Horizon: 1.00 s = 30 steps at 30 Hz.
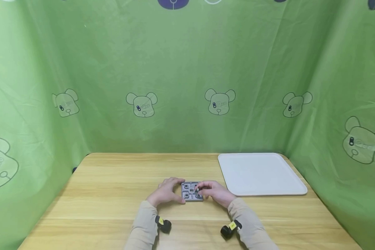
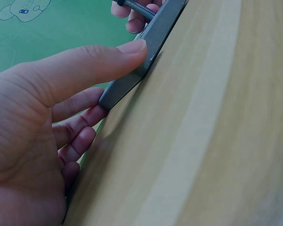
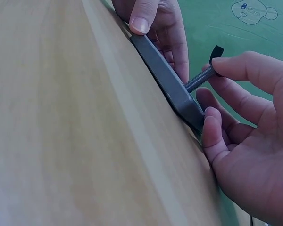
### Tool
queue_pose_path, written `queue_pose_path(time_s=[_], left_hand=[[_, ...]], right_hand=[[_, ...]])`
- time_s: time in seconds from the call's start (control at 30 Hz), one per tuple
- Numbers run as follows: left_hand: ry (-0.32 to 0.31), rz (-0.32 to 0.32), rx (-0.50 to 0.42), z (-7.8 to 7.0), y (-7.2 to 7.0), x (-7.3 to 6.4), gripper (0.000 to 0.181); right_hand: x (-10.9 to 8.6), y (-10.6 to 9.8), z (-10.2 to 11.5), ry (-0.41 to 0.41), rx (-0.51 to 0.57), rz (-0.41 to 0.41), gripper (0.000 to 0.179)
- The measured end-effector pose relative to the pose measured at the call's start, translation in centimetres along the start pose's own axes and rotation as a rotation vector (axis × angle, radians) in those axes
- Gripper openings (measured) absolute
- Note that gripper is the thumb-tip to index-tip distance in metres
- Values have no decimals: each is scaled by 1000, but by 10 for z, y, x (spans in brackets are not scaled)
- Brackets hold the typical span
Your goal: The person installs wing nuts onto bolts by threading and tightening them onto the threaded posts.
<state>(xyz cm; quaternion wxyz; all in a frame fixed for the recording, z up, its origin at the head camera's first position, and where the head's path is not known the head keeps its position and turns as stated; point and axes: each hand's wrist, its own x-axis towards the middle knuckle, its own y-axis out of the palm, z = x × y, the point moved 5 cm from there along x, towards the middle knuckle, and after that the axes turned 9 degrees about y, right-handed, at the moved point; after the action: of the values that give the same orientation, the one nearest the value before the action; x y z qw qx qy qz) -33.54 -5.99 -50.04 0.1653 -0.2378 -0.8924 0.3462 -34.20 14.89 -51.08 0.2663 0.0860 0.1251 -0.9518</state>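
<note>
A square grey metal plate [image 1: 192,199] with recesses and holes lies on the wooden table between the two hands. My left hand [image 1: 166,192] holds it at its left side, thumb on the near edge and fingers toward the far one. At the plate's right side, my right hand [image 1: 217,193] pinches a threaded bolt [image 3: 200,78] near its dark, flat head. The bolt stands tilted, its lower end at the plate's upper face in the right wrist view; whether it sits in a hole is hidden. Other fingers of the right hand rest by the plate's edge.
A white tray [image 1: 262,173] lies at the back right of the wooden table [image 1: 112,208]. Green curtains [image 1: 181,62] with printed bear heads surround the table at the back and both sides. Small black cameras [image 1: 227,232] are strapped to both sleeves.
</note>
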Motion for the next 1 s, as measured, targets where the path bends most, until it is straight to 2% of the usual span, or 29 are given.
queue_pose_path(time_s=[0.33,0.57,1.0], left_hand=[[-5,2,17,1,0,0,87],[-8,-2,19,1,0,-1,87],[-6,3,16,-3,-1,-2,88]], right_hand=[[0,-1,-1,3,-7,-33,29],[0,-2,-1,43,13,-74,25],[-3,-2,4,29,67,-47,36]])
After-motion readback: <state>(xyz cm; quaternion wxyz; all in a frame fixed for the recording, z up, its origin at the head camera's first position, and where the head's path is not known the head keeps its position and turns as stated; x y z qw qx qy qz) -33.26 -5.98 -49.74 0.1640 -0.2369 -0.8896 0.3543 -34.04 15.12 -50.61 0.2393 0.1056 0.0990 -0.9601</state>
